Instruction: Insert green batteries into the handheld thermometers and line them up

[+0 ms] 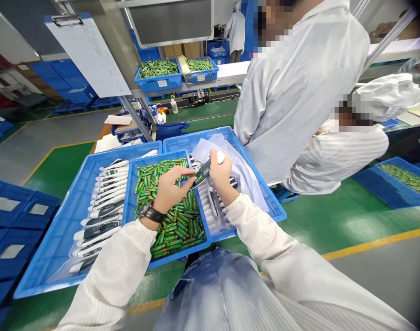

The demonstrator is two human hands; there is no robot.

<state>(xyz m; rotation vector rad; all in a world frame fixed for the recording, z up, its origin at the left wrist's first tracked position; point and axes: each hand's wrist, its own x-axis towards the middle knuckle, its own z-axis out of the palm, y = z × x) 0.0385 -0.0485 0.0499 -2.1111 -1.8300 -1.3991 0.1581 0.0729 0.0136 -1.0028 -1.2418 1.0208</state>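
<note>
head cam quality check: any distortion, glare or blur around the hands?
Head view: strong wide-angle bending, with the clipboard and frame posts leaning; even overhead light, soft sheen on the green floor; left hand and right hand holding the white device over the tray of green batteries are sharp; faces pixelated; the corners darken.

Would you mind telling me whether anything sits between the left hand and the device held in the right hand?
Nothing visible: the left hand already meets the device in the right hand.
</note>
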